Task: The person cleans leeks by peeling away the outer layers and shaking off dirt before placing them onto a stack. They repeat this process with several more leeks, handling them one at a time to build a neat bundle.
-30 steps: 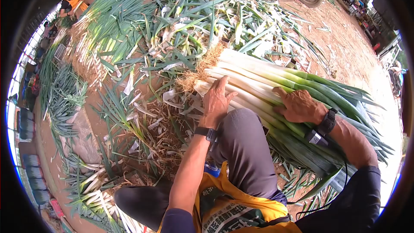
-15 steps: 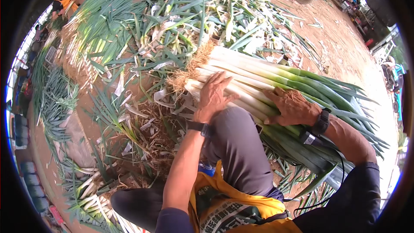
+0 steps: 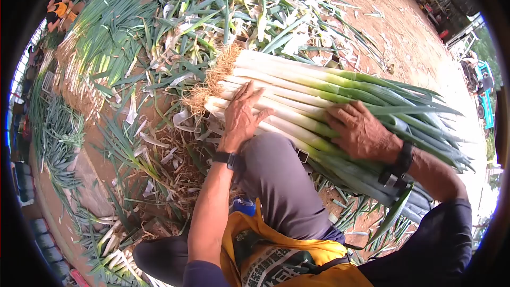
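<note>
A wide bundle of leeks [image 3: 297, 82] lies in front of me, roots to the left and dark green leaves to the right. On the white stems near the roots rests my left hand [image 3: 243, 112], its fingers stretched out and thumb apart. My right hand [image 3: 357, 130] is on the stalks where white turns green, its fingers bent and pressed together around them; the fingertips are partly hidden. My raised knee [image 3: 281, 167] is just below the bundle.
Trimmed leaves and peelings [image 3: 255, 10] are heaped beyond the bundle. Thinner green stalks [image 3: 109, 37] are piled at the upper left. More white-stemmed leeks [image 3: 114, 255] lie at the lower left. A person in orange [image 3: 62, 10] is at the far left, and a blue vehicle [image 3: 484, 93] stands far right.
The view has shifted, so the bundle appears farther left. My right hand's fingers are more bent and drawn together on the stalks. My left hand stays on the white stems.
</note>
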The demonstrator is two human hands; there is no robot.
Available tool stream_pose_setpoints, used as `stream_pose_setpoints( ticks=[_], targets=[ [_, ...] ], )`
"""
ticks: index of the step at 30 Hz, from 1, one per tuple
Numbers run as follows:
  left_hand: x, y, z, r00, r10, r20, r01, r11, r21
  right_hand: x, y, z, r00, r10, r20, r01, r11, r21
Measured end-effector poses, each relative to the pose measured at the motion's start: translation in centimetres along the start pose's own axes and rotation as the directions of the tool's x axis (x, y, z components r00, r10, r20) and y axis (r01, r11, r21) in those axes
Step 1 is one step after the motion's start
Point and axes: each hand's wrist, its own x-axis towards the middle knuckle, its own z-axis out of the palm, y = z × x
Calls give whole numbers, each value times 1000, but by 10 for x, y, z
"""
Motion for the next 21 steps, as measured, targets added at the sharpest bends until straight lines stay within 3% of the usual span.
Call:
stream_pose_setpoints(
  ticks=[4,7,11,12,15,18,21],
  targets=[
    [1,-3,2,1000,-5,11,5,1000,-5,-6,7,14,996,-5,-92,14,995,104],
    [3,-1,-3,1000,-21,18,21,1000,-20,-3,3,5,997,30,-65,-17,983,185],
    [0,-3,0,999,-35,14,35,999,-26,2,-7,-12,979,173,-107,-177,984,-30],
    [0,-4,1,999,-36,19,36,999,-26,2,-6,-19,968,250,0,-250,967,-49],
    [1,-4,2,998,-51,29,52,998,-39,-4,5,-8,931,360,56,-360,933,-11],
    [4,-4,-3,998,-56,33,58,996,-64,-5,4,1,937,346,42,-345,938,-35],
    [28,6,-39,909,-292,296,328,941,-78,-4,1,-3,935,352,50,-351,936,-23]
  ],
)
